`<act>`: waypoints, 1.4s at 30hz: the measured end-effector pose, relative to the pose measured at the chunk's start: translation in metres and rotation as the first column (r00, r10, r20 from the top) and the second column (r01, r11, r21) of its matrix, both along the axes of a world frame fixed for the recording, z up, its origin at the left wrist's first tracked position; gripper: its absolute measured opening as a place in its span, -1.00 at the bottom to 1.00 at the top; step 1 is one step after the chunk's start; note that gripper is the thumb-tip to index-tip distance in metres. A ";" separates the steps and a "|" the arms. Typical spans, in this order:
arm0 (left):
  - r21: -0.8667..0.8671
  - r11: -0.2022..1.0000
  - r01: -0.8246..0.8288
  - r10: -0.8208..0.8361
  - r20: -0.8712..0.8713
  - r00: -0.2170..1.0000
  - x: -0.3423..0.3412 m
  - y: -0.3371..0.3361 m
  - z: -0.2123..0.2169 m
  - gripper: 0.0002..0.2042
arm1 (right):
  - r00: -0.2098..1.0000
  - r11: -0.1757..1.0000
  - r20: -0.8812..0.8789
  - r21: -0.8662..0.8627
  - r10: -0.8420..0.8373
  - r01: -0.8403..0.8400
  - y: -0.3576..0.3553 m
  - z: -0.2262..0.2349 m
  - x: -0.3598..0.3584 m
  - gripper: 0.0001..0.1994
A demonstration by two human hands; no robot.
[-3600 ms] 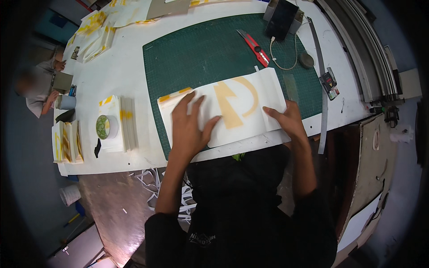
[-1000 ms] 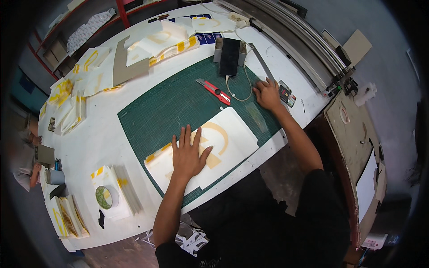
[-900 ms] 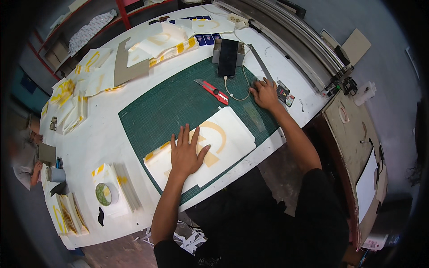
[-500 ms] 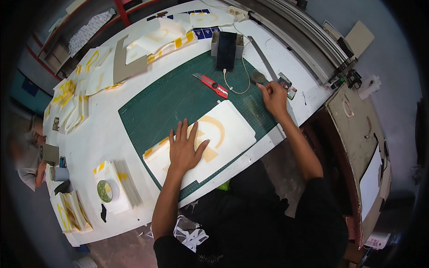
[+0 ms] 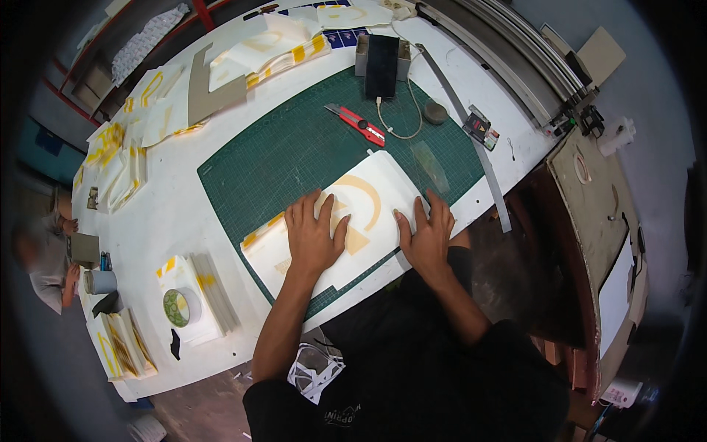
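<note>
A folded white paper piece (image 5: 361, 219) with a pale orange print lies on the green cutting mat (image 5: 276, 151). My left hand (image 5: 315, 234) rests flat on its left part, fingers spread. At the right edge of the paper is my right hand (image 5: 427, 236), its fingers apart and the tips touching or just above it; neither hand grips anything. A red utility knife (image 5: 359, 127) lies on the mat beyond the paper. To the right of the knife sit a round dark disc (image 5: 435, 113) and a clear strip (image 5: 429, 166).
A phone (image 5: 381, 66) with a cable leans on a box at the back. A metal ruler (image 5: 495, 184) crosses the mat's right side, beside a small dark pack (image 5: 480, 127). Paper stacks (image 5: 195, 302) and a tape roll (image 5: 177, 308) stand left. Another person (image 5: 48, 254) is at far left.
My right hand has come down and left from beside the dark disc to the paper's right edge, its fingers now spread. My left hand stays on the paper. The view has shifted slightly.
</note>
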State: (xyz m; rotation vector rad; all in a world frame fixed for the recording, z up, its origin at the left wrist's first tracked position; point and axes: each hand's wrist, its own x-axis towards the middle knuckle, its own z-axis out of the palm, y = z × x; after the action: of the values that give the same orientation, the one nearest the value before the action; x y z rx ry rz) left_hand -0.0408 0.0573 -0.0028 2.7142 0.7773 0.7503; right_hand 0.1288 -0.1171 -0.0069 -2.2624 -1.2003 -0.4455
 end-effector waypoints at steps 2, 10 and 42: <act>-0.009 1.000 -0.004 0.004 0.058 0.998 0.000 -0.001 0.001 -0.56 | 1.000 1.000 0.010 -0.017 0.008 -0.008 0.001 0.000 -0.002 -0.56; -0.098 0.994 -0.040 0.030 -0.093 0.995 0.004 -0.004 0.002 -0.71 | 0.981 0.995 -0.193 0.101 0.028 -0.009 0.000 0.010 -0.001 -0.58; -0.118 0.990 -0.075 0.082 0.059 0.995 -0.005 -0.020 0.004 -0.78 | 0.972 0.939 0.034 0.250 0.234 -0.235 -0.007 0.011 0.004 -0.74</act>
State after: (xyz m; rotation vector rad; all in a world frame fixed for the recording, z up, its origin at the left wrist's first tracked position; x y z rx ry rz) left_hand -0.0457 0.0375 0.0009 2.5573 0.8890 0.7798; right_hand 0.1331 -0.1240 0.0038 -1.8777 -1.3155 -0.4805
